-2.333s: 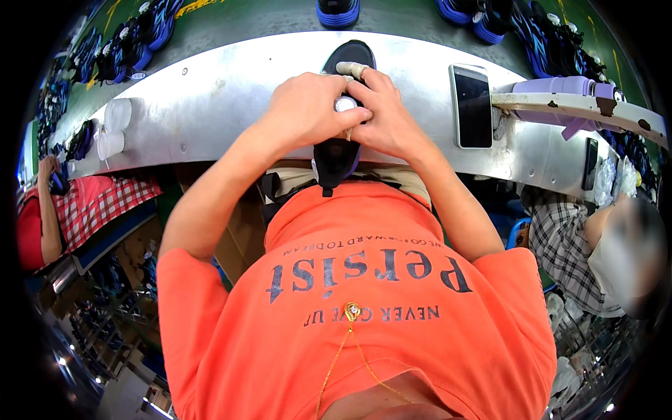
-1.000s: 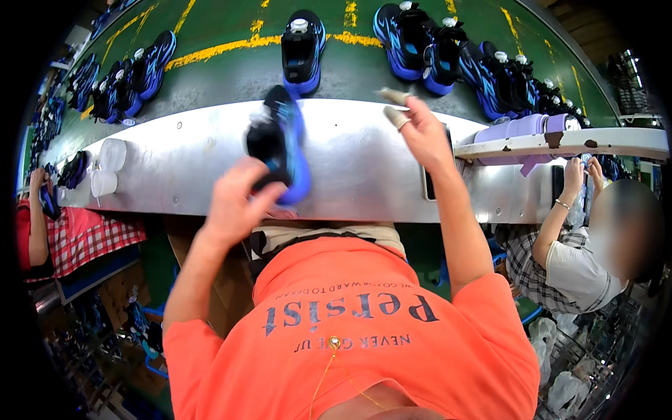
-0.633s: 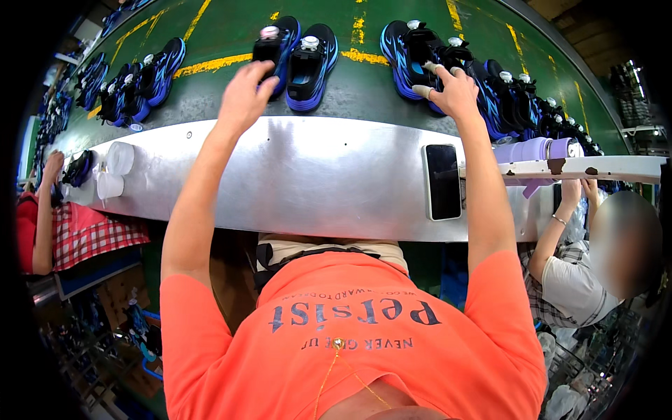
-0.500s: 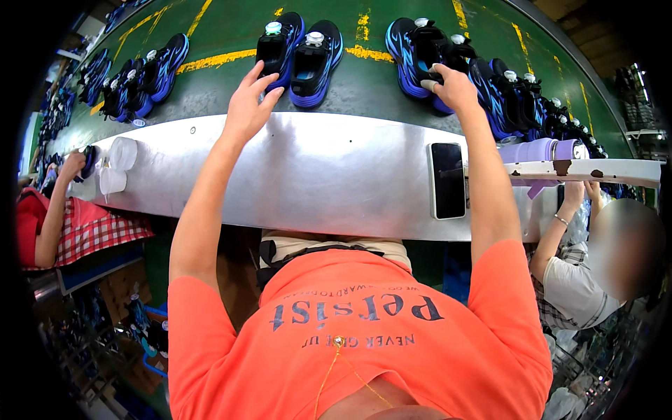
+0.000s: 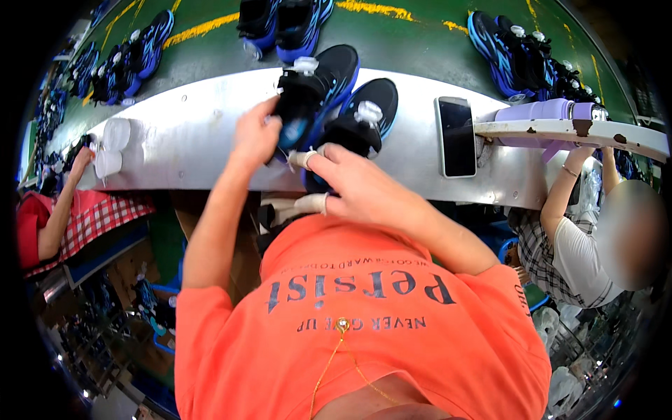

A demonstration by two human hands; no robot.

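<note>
A pair of black and blue sneakers lies on the silver metal ledge before me, toes pointing away. The left sneaker [image 5: 334, 70] has a clear round dial on its tongue; the right sneaker [image 5: 378, 98] carries a similar dial and tilts toward it. My left hand [image 5: 256, 138] is closed at the left sneaker's heel collar, thumb and forefinger bent. Reaching across from the right, my right hand [image 5: 357, 185] is closed around the heel end of the right sneaker, partly hiding it. Pale coverings wrap some of its fingertips.
Another sneaker pair [image 5: 301, 31] stands on the green surface beyond the metal ledge [image 5: 210, 126]. More sneakers [image 5: 514, 59] line the right, others [image 5: 143, 52] the left. A phone [image 5: 456, 136], a purple bottle [image 5: 539, 112] and clear cups [image 5: 114, 133] are nearby. Co-workers sit on both sides.
The sneaker pair at the right has come left and nearer, onto the metal ledge, with my right hand. My left hand has left the other pair and drawn back to this one.
</note>
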